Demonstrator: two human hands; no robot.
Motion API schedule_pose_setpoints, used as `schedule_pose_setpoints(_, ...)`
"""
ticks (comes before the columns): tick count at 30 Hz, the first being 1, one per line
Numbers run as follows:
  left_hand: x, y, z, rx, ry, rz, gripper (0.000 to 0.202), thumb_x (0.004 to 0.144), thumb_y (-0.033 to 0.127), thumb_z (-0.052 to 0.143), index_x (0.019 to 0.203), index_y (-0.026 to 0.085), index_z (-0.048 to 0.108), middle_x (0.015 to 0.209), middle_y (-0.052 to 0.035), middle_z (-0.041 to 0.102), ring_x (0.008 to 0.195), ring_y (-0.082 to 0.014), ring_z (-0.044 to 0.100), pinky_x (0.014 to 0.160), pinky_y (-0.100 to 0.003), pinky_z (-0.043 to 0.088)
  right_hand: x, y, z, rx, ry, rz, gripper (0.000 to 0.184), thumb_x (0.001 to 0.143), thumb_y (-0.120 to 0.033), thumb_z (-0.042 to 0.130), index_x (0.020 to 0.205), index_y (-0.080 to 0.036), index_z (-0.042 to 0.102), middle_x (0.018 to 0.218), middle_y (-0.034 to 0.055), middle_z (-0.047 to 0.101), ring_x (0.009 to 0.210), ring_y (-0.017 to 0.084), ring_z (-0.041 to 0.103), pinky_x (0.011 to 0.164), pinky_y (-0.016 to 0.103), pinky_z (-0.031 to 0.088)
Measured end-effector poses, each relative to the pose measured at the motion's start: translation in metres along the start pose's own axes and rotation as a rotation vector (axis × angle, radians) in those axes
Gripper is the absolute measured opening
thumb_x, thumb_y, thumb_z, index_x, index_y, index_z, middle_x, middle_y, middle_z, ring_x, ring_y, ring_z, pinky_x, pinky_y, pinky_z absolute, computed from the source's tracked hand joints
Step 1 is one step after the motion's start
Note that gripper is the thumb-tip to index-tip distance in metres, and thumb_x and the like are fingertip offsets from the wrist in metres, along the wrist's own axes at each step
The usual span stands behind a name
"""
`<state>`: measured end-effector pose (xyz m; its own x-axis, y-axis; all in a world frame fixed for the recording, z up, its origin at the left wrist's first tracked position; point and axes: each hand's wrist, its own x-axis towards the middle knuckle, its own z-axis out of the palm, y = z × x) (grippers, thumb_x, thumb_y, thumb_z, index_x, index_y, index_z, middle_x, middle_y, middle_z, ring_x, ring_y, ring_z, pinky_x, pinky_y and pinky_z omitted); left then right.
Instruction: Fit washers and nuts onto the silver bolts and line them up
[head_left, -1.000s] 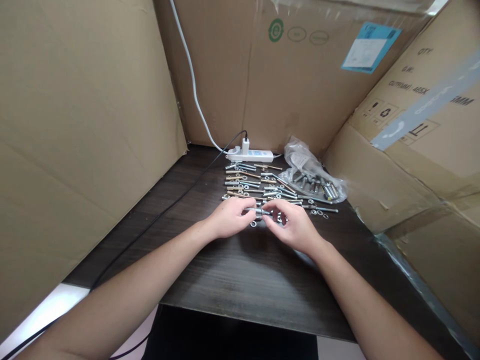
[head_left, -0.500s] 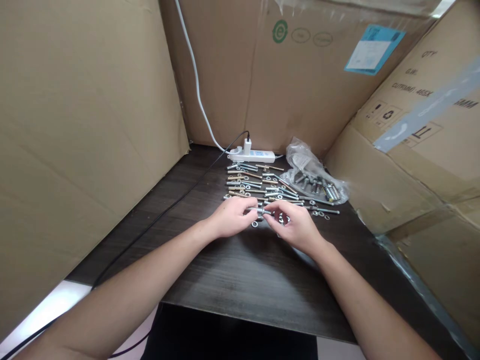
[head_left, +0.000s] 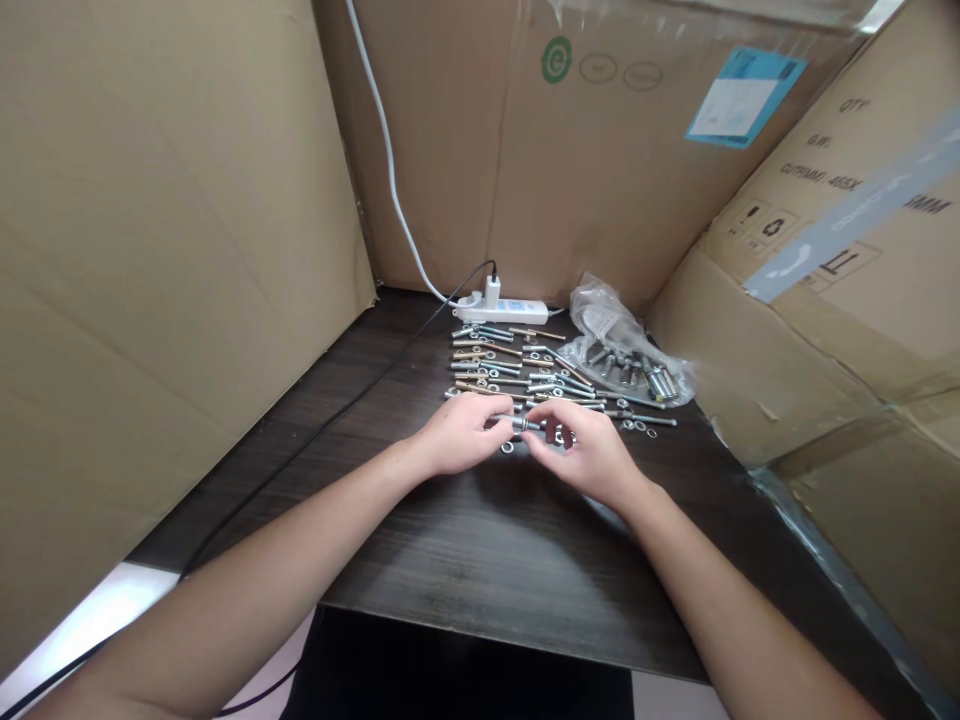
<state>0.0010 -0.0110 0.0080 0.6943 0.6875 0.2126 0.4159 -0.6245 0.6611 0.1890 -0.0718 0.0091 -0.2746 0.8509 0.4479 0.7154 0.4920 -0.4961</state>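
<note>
My left hand point(head_left: 466, 432) pinches a silvery metal bolt point(head_left: 519, 422) between thumb and fingers, its free end pointing right. A ring, seemingly a washer or nut, sits around the bolt near that end. My right hand point(head_left: 581, 447) is at the free end, its thumb and forefinger spread a little to either side of the bolt. Just below the bolt a loose washer point(head_left: 508, 448) lies on the dark table point(head_left: 480, 560). A few small metal parts under my right hand are partly hidden.
Behind my hands lie rows of bolts, rods, nuts and washers point(head_left: 487, 367). A clear plastic bag point(head_left: 630, 345) of metal parts rests at the back right, beside a white power strip point(head_left: 517, 311). A black cable point(head_left: 330, 415) crosses the left. Cardboard walls point(head_left: 450, 150) enclose three sides.
My right thumb and forefinger have parted from their pinch at the bolt's end. My left hand keeps its hold, and the view has shifted very slightly.
</note>
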Motion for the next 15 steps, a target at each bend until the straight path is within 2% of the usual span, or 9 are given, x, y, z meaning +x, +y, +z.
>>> schedule_pose_setpoints(7, -0.0007, -0.0010, 0.0005, -0.004, -0.002, 0.001, 0.020, 0.080, 0.024, 0.043, 0.062, 0.016, 0.042, 0.059, 0.0046, 0.045, 0.057, -0.0094, 0.039, 0.053, -0.021, 0.025, -0.0009, 0.0017, -0.0008, 0.042, -0.033, 0.029, 0.012, 0.079, -0.024, 0.061, 0.091, -0.019, 0.060, 0.069, -0.0014, 0.061, 0.058, 0.011, 0.054, 0.056, 0.023, 0.043)
schedule_pose_setpoints(15, -0.0006, 0.0005, -0.0011, -0.004, -0.004, 0.004, 0.020, 0.081, 0.024, 0.042, 0.063, 0.017, 0.041, 0.060, 0.0047, 0.045, 0.056, -0.0094, 0.038, 0.053, -0.022, 0.025, 0.0011, 0.0036, -0.0018, 0.210, -0.023, 0.088, 0.010, 0.079, -0.024, 0.061, 0.087, -0.018, 0.060, 0.068, -0.0005, 0.060, 0.056, 0.011, 0.052, 0.052, 0.022, 0.042)
